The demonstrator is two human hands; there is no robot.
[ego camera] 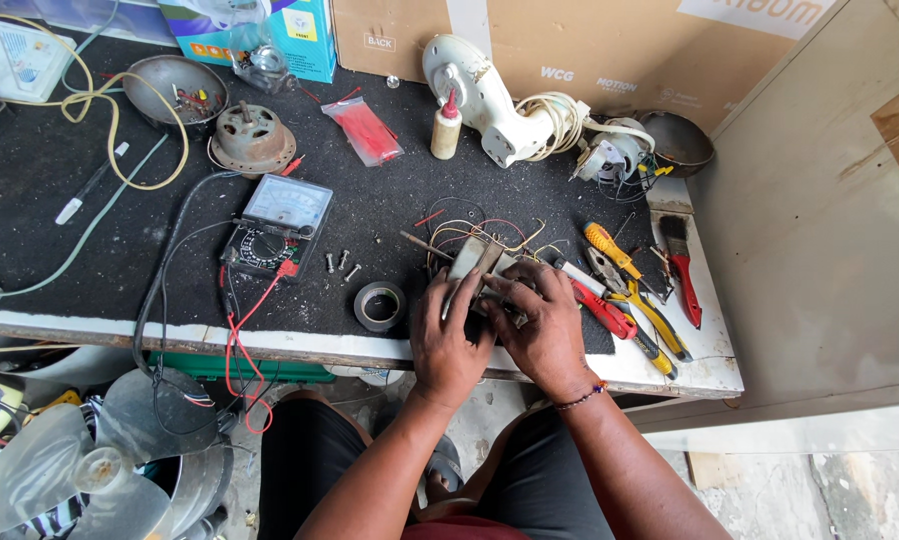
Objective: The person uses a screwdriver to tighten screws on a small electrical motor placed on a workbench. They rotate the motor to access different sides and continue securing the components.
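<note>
My left hand [447,340] and my right hand [542,328] are side by side at the workbench's front edge, both gripping a small wired part [473,260] with thin red, yellow and dark wires looping out behind it. The fingers cover most of the part. A roll of black tape [380,306] lies just left of my left hand. Pliers and screwdrivers with red and yellow handles [625,300] lie just right of my right hand.
An analog multimeter [277,226] with red and black leads sits left of centre, three screws [342,264] beside it. Farther back are a motor part [254,139], metal bowl [174,90], red packet [365,131], glue bottle [447,127], white fan housing [490,100]. Fan blades [80,460] sit on the floor lower left.
</note>
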